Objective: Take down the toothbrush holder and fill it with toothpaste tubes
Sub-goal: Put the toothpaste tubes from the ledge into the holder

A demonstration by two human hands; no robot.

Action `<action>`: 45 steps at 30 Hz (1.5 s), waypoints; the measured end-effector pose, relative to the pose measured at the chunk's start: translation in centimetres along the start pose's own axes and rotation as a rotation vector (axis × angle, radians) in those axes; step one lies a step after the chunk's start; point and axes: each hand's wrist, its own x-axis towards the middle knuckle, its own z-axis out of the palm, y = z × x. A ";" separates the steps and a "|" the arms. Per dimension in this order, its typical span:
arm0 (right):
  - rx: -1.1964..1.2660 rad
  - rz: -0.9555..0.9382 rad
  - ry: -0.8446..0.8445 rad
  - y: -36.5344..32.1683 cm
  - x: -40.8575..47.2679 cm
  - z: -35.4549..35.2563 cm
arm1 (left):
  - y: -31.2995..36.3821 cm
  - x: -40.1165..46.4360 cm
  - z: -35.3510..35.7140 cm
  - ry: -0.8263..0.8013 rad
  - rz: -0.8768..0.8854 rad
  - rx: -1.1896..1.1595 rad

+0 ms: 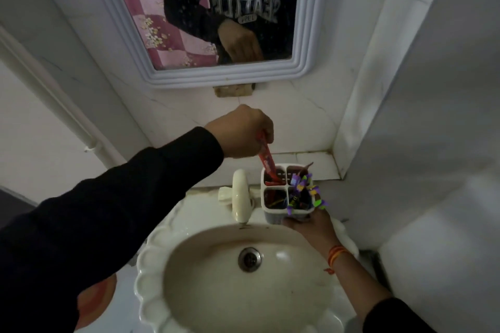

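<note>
A white toothbrush holder (275, 217) with four compartments is held over the back right rim of the sink. My right hand (313, 224) grips it from below and behind. My left hand (243, 134) pinches the top of a red toothpaste tube (266, 161), whose lower end stands inside the back left compartment. The front right compartment holds purple and green items (305, 193) that stick out above the rim. Dark and red things lie in the other compartments; I cannot make them out.
A cream tap (240, 197) rises just left of the holder. The scalloped white sink (151, 265) with its metal drain (249, 259) lies below. A white-framed mirror (230, 76) hangs on the tiled wall above. A tiled corner wall (405, 116) stands to the right.
</note>
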 end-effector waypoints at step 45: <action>0.075 0.044 -0.010 1.7 0.5 0.9 | -19.3 -0.6 15.0 -0.376 -0.490 0.244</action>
